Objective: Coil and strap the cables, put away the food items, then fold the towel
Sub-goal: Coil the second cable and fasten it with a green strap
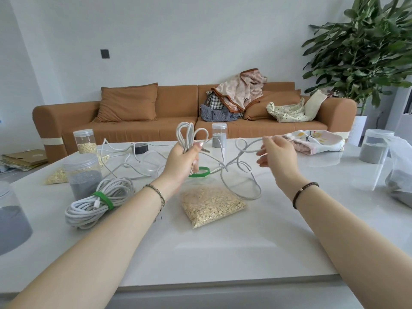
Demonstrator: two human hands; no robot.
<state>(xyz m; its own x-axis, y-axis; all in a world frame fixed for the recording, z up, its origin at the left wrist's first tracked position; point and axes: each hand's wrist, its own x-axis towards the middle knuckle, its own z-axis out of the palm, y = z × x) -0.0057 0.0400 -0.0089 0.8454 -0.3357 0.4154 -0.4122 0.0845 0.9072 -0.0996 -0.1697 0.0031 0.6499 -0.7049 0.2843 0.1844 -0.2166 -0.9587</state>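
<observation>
My left hand (181, 160) is raised above the table, closed around several loops of a white cable (186, 133). My right hand (276, 152) pinches the same cable's slack, which curls in a loop and trails down onto the table (223, 253). A loose green strap (204, 172) lies on the table just behind my left hand. A coiled white cable (98, 204) bound with a green strap rests at the left. A clear bag of oats (210, 204) lies in front of my hands. A patterned towel (316, 142) lies crumpled at the far right.
Jars of grey grains stand at the left (83, 175), far back (219, 134) and right (375, 148); a jar of oats (85, 141) at the back left. More white cable sprawls behind. A plastic bag (399, 172) sits at the right edge. A brown sofa (178, 112) stands beyond.
</observation>
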